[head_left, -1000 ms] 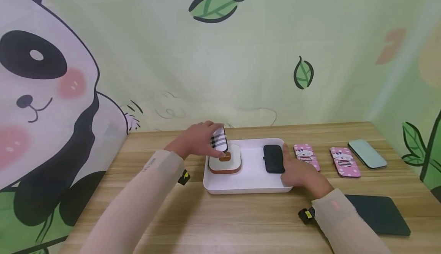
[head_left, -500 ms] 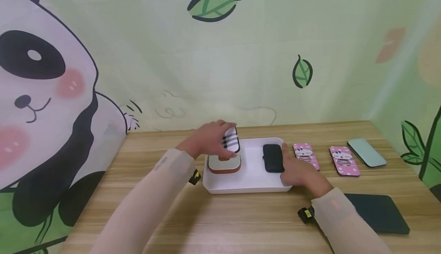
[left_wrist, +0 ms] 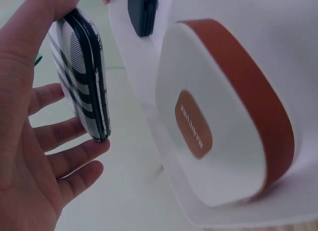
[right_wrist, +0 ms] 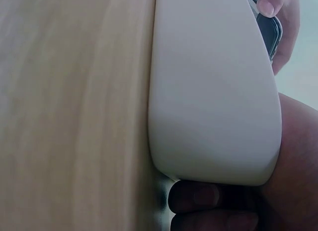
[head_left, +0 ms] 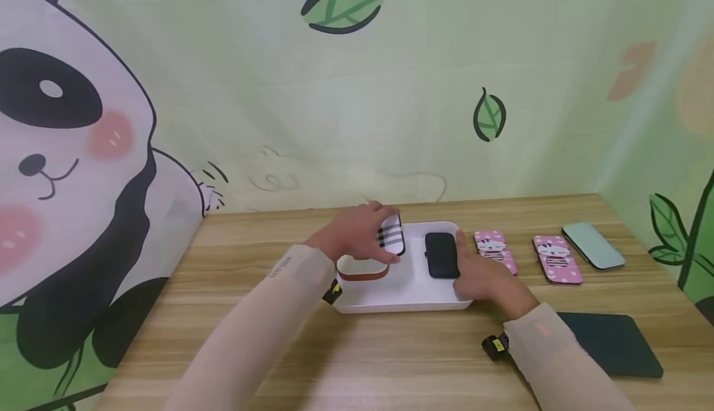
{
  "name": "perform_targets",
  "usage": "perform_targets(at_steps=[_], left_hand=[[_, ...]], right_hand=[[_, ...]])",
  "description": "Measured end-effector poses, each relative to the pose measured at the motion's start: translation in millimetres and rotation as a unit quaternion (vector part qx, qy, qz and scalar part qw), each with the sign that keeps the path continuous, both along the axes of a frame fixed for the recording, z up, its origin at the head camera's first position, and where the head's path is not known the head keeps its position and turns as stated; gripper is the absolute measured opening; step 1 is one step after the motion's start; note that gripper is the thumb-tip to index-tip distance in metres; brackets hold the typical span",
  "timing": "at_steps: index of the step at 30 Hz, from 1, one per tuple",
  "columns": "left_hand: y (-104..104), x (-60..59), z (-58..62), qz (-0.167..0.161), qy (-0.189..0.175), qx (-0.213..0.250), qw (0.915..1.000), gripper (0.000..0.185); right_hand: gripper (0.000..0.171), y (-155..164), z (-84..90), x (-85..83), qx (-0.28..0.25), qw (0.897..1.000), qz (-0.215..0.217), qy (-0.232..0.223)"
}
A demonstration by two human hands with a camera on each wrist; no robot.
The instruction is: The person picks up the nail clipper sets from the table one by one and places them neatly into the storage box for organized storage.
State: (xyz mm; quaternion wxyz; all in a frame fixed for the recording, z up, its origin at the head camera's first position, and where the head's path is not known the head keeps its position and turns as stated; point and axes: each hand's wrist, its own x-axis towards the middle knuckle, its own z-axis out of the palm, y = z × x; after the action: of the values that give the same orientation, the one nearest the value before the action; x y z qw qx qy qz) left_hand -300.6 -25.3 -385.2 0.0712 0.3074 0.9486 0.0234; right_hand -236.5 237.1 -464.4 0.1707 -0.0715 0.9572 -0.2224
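My left hand [head_left: 357,232] pinches a black-and-white plaid hinged case [head_left: 392,235] between thumb and fingers, above the white tray [head_left: 401,303]. In the left wrist view the plaid case [left_wrist: 82,77] stands on edge, apart from the tray. Below the hand, at the tray's left end, lies a rounded white case with a brown side [head_left: 362,268]; its brown label [left_wrist: 194,124] reads MANICURE. A black case [head_left: 442,256] lies at the right end. My right hand [head_left: 484,278] grips the tray's right wall, its fingers [right_wrist: 198,197] curled against the outside.
Two pink cat-print cases [head_left: 495,251] [head_left: 557,260] and a pale mint case [head_left: 594,247] lie right of the tray on the wooden table [head_left: 390,361]. A dark flat rectangular thing [head_left: 613,344] lies nearer, partly behind the right sleeve. A printed cloth [head_left: 357,119] hangs behind.
My left hand has moved right with the plaid case, from over the white-and-brown case towards the tray's middle. The right hand and tray have stayed in place.
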Motion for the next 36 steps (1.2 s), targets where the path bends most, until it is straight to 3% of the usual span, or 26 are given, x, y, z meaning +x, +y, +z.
perform_targets(at_steps=[7,15,25,36], left_hand=[[10,-2.8,-11.3,-0.027,0.012,-0.001,0.9996,0.094],[16,-2.5,-17.5,-0.020,-0.002,-0.010,0.9997,0.095],[29,1.5,-13.0,-0.032,-0.015,-0.027,0.9990,0.099],[38,-5.5,-28.3,-0.027,-0.030,-0.059,0.9975,0.099]], right_hand=[[0.104,1,-3.1,-1.9,-0.002,1.000,-0.001,0.002],[0.104,0,-2.8,-1.0,0.000,1.000,-0.004,0.000],[0.105,0,-1.5,-2.1,0.009,1.000,-0.003,0.005],[0.104,0,0.4,-1.3,0.005,1.000,-0.002,0.010]])
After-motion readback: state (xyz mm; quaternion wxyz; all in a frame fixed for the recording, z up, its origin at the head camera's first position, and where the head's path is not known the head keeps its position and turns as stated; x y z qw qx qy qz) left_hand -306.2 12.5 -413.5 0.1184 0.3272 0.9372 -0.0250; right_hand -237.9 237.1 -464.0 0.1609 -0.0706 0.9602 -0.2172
